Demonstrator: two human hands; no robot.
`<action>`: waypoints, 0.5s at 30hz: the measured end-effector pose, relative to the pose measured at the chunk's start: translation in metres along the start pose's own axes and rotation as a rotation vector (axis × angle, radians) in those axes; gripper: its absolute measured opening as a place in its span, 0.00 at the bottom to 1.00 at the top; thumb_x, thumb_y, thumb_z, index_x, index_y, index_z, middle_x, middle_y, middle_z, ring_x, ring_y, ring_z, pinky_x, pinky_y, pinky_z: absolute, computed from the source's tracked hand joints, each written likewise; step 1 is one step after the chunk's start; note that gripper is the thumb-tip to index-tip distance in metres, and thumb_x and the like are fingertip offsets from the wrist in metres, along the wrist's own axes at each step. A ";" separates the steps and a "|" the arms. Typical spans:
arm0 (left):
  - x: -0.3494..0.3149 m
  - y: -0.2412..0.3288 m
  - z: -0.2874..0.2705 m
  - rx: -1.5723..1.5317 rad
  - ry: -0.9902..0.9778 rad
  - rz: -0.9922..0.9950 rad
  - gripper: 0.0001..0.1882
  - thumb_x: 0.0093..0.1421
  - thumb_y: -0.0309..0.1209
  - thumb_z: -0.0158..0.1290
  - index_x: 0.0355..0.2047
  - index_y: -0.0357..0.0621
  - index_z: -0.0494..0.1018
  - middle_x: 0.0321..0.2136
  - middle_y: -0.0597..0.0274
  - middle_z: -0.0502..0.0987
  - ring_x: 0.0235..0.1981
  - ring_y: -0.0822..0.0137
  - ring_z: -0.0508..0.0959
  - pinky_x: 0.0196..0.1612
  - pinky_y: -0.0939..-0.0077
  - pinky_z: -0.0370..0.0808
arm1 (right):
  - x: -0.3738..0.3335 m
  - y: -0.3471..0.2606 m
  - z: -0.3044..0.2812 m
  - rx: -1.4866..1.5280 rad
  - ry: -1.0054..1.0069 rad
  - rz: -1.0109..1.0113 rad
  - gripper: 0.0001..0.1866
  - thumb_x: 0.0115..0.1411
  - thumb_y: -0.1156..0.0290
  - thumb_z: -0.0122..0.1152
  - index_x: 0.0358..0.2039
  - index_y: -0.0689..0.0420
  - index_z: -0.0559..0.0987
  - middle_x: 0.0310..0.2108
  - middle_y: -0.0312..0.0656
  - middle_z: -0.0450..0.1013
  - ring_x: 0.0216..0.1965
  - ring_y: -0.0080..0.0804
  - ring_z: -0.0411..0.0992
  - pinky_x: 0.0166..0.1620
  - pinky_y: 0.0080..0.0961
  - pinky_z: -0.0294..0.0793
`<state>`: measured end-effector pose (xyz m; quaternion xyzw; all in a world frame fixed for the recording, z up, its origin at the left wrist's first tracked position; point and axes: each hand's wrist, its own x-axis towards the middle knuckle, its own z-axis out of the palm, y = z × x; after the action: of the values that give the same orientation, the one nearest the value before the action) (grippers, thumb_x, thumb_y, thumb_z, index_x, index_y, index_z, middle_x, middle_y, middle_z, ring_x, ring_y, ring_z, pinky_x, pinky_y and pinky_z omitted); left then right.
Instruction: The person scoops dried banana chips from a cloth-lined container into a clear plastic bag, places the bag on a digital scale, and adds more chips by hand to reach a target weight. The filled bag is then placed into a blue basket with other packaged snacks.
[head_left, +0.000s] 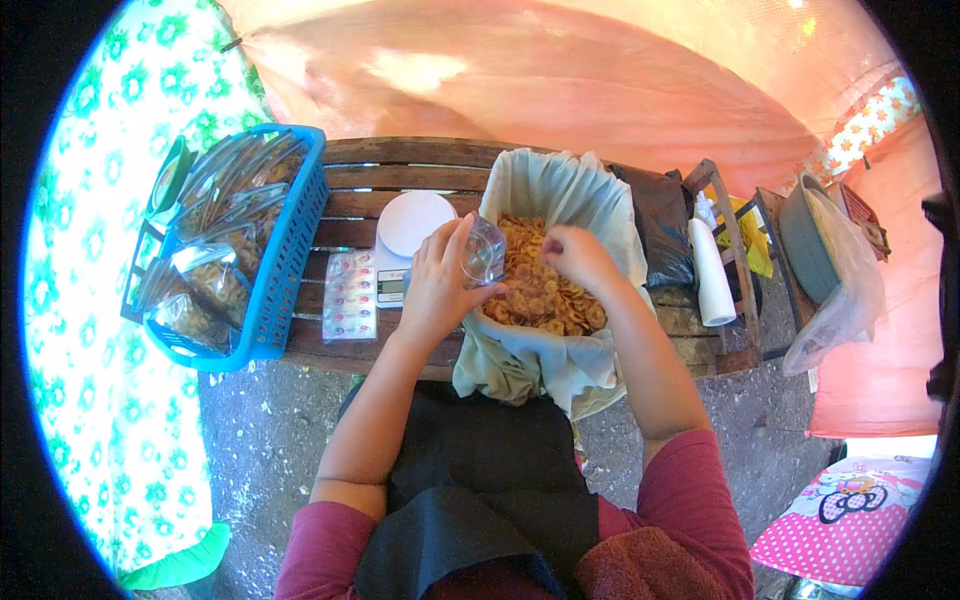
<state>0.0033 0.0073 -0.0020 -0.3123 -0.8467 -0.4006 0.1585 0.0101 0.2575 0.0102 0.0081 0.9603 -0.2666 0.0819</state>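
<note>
Fingers of your left hand (435, 285) curl around a clear plastic bag (484, 252), thumb toward you and the other fingers over its far side, so the grip is closed on the bag. The bag sits at the right edge of that hand, sticking out past the fingertips toward the sack, with its open mouth turned to the right and slightly away from you; its long axis runs roughly from your palm out toward the chips. Your right hand (575, 258) is just beside it, knuckles up and fingers bunched down into the golden chips (545, 290); whether it is pinching any you cannot tell, since the fingertips are hidden. The chips fill a pale cloth sack (560, 190) whose rim is folded outward and whose front drapes over the near edge of the wooden bench (400, 170). Just behind your left hand stands a small white kitchen scale (410, 225) with a round platform, and a strip of small sachets (350, 297) lies beside it. Farther left a blue plastic basket (285, 270) holds filled clear packets. To the right of the sack rest a black bag (660, 225) and a white roll (712, 275).
</note>
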 end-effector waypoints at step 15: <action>0.004 0.004 -0.003 -0.026 0.024 0.010 0.54 0.37 0.37 0.73 0.63 0.39 0.59 0.56 0.47 0.67 0.57 0.46 0.67 0.59 0.55 0.66 | -0.006 -0.028 0.054 -0.217 -0.381 -0.164 0.18 0.54 0.74 0.59 0.47 0.53 0.80 0.53 0.47 0.71 0.56 0.52 0.67 0.58 0.44 0.67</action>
<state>0.0028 0.0085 0.0045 -0.3135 -0.8380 -0.4144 0.1666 0.0228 0.2060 -0.0207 -0.1291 0.9479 -0.1643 0.2403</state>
